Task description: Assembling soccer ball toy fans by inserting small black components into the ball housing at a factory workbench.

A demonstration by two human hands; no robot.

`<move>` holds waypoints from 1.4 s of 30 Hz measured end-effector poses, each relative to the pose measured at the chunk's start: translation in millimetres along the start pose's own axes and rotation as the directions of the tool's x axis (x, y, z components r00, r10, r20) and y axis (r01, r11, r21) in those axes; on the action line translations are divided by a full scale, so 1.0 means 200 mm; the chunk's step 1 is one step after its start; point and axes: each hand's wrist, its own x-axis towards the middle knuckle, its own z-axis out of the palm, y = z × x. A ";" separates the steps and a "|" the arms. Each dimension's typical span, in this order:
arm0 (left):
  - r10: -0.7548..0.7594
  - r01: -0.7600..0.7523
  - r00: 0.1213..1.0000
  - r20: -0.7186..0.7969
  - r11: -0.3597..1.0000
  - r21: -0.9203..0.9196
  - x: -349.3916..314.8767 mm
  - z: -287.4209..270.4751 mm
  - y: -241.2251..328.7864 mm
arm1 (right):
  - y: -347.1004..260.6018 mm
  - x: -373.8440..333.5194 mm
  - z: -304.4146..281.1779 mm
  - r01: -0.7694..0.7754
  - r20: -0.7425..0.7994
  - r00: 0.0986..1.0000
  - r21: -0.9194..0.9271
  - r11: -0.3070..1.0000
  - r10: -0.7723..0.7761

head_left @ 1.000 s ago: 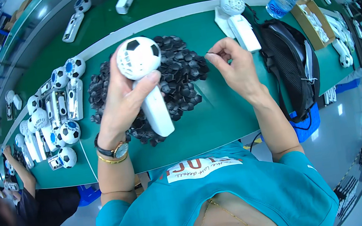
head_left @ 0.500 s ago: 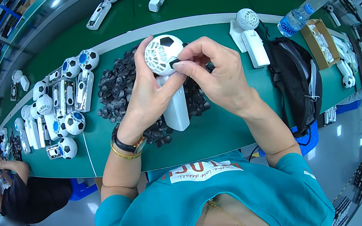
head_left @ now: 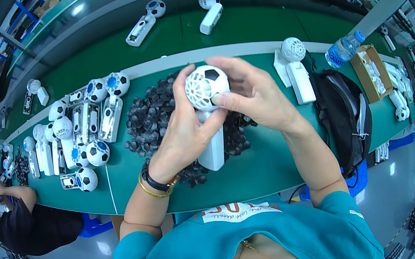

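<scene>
A white handheld fan with a soccer-ball head stands out between my hands, its handle pointing toward me. My left hand is wrapped round the left of the ball and its neck. On the ball's other side, my right hand closes over it, thumb pressing near a black patch low on the ball. Part of the right fingers is hidden behind the ball. Beneath and around the fan lies a heap of small black plastic pieces on the green table.
Several similar fans, some with opened handles, crowd the left. Another fan stands right, beside a black backpack, a water bottle and a cardboard box. Two fans lie on the far surface. A co-worker sits at far left.
My right hand has gone from pinching a small black piece at the ball's edge to cupping the ball with the thumb pressed on it. The whole view has shifted slightly.
</scene>
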 end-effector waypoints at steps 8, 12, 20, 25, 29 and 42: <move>-0.007 0.008 0.998 0.070 1.000 -0.012 0.19 -0.03 0.01 | 0.02 0.12 -0.09 0.010 -0.035 0.999 -0.101 0.995 -0.014; 0.044 -0.044 0.997 0.056 0.999 -0.015 0.49 -0.06 -0.09 | 0.06 0.27 -0.16 -0.094 -0.183 0.981 -0.166 0.982 0.063; -0.287 0.275 0.953 -0.098 0.954 -0.122 1.17 -0.10 -0.32 | 0.27 0.63 -0.24 -0.395 -0.153 0.918 -0.286 0.873 0.365; 0.392 -0.153 0.902 -0.180 0.680 0.717 1.47 -0.23 -0.79 | 0.44 0.91 -0.41 -0.498 -0.349 0.842 -0.209 0.842 0.412; 0.244 0.131 0.938 -0.244 0.404 0.906 1.40 -0.36 -0.92 | 0.41 0.99 -0.51 -0.445 -0.358 0.895 -0.705 0.552 0.265; -0.296 0.251 0.955 -0.005 0.819 -0.516 0.93 -0.42 -0.31 | 0.69 1.06 -1.14 -0.668 -0.703 0.711 -0.678 0.308 -0.006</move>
